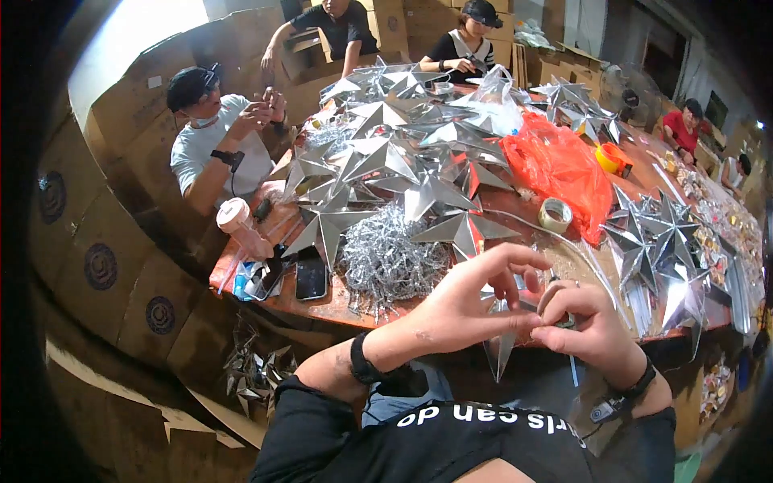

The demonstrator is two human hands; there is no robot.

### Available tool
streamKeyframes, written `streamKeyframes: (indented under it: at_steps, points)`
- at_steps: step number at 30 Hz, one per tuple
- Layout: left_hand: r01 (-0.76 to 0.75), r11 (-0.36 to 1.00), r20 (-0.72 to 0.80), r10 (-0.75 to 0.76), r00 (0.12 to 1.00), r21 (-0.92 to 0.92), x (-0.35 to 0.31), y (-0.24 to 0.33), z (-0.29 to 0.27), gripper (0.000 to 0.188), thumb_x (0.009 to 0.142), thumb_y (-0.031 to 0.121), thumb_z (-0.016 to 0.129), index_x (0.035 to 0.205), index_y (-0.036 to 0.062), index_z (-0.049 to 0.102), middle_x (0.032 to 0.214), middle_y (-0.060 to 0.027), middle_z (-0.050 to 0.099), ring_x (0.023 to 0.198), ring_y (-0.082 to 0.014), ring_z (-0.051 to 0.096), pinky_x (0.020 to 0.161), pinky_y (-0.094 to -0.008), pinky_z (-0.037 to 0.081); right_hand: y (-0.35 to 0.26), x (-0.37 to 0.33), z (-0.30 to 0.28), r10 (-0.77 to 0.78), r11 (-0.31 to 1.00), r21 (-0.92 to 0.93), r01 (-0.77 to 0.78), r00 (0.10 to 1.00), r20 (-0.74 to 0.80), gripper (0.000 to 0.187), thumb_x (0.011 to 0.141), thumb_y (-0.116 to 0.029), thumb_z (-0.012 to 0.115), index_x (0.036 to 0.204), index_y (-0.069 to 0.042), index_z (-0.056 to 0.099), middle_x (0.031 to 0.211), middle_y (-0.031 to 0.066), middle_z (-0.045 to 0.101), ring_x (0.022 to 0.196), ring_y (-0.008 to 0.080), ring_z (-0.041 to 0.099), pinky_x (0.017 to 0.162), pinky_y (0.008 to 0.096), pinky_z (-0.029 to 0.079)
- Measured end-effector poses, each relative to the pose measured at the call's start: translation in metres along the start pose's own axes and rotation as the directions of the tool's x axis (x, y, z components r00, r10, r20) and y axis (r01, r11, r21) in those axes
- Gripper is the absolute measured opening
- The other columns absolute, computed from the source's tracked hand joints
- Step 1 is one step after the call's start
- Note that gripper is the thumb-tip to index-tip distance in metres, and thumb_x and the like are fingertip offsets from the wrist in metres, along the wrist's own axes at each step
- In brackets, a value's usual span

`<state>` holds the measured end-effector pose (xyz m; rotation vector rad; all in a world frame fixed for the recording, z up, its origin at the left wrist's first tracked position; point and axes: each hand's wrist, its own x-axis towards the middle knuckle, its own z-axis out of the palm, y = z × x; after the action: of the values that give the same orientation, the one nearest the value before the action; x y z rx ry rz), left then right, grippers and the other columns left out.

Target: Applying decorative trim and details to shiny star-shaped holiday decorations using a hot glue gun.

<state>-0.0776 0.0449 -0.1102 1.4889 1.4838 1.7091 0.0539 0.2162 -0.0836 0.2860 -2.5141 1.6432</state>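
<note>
My left hand (475,294) and my right hand (586,322) meet above the near edge of the table. The left thumb reaches the right thumb and fingertips, while the other left fingers curve above. My right fingers are curled in a pinch around something small, mostly hidden; a bit of greenish colour shows inside them. Under my hands a shiny silver star (499,354) hangs partly over the table edge, mostly covered. Left of them lies a heap of silver tinsel wire (390,258), with another silver star (467,229) just beyond my left fingers.
Folded silver stars (386,157) pile up mid-table. A red plastic bag (555,169), a tape roll (555,215), and more stars (660,233) lie to the right. A phone (312,274) and a lidded cup (233,216) are at left. Several people work around the table; cardboard boxes (105,266) stand left.
</note>
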Motion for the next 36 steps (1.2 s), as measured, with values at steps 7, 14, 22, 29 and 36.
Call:
streamKeyframes:
  at_steps: [7, 14, 22, 29, 36]
  points:
    - [-0.052, 0.983, -0.259, 0.004, 0.966, -0.178, 0.010, 0.014, -0.017, 0.031, 0.091, 0.005, 0.059, 0.121, 0.0039, 0.050, 0.099, -0.0033, 0.055, 0.083, -0.0071, 0.057, 0.073, -0.0218, 0.049, -0.005, -0.005, -0.006, -0.037, 0.999, -0.020, 0.036, 0.998, -0.049, 0.010, 0.079, -0.008, 0.065, 0.075, -0.002, 0.059, 0.074, 0.0024, 0.055, 0.069, 0.0117, 0.051, 0.061, 0.0264, 0.038]
    - [-0.130, 0.882, -0.198, 0.042, 0.979, -0.453, 0.026, 0.008, -0.007, 0.035, 0.096, 0.018, 0.053, 0.128, 0.0055, 0.044, 0.100, -0.0023, 0.051, 0.080, -0.0078, 0.051, 0.074, -0.0234, 0.043, -0.027, 0.014, -0.024, -0.279, 0.926, -0.297, 0.235, 0.953, -0.117, 0.010, 0.084, -0.010, 0.060, 0.083, -0.001, 0.060, 0.075, 0.0071, 0.057, 0.066, 0.0175, 0.053, 0.060, 0.0295, 0.041]
    - [-0.039, 0.860, -0.089, -0.008, 0.996, -0.510, 0.040, 0.004, 0.021, 0.044, 0.097, 0.024, 0.054, 0.133, 0.0055, 0.038, 0.104, -0.0033, 0.051, 0.088, -0.0084, 0.050, 0.078, -0.0230, 0.042, -0.022, 0.021, -0.030, -0.471, 0.859, -0.320, 0.400, 0.862, -0.188, 0.012, 0.081, -0.002, 0.066, 0.093, -0.004, 0.066, 0.081, 0.0038, 0.065, 0.069, 0.0112, 0.058, 0.059, 0.0227, 0.042]
    - [-0.021, 0.905, -0.122, -0.034, 0.992, -0.425, 0.049, 0.006, 0.039, 0.040, 0.096, 0.013, 0.053, 0.132, 0.0049, 0.038, 0.110, -0.0048, 0.051, 0.092, -0.0084, 0.051, 0.078, -0.0237, 0.044, -0.016, 0.007, -0.045, -0.519, 0.827, -0.378, 0.417, 0.825, -0.223, 0.016, 0.078, 0.000, 0.067, 0.093, -0.002, 0.064, 0.080, 0.0069, 0.063, 0.070, 0.0141, 0.061, 0.060, 0.0254, 0.045]
    - [0.036, 0.938, -0.184, -0.105, 0.977, -0.344, 0.064, 0.009, 0.067, 0.036, 0.096, 0.009, 0.050, 0.129, 0.0039, 0.039, 0.107, -0.0052, 0.052, 0.083, -0.0067, 0.051, 0.074, -0.0226, 0.044, 0.004, -0.005, -0.055, -0.707, 0.615, -0.683, 0.394, 0.660, -0.255, 0.019, 0.070, 0.004, 0.067, 0.088, -0.001, 0.062, 0.078, 0.0097, 0.061, 0.069, 0.0250, 0.060, 0.063, 0.0308, 0.048]
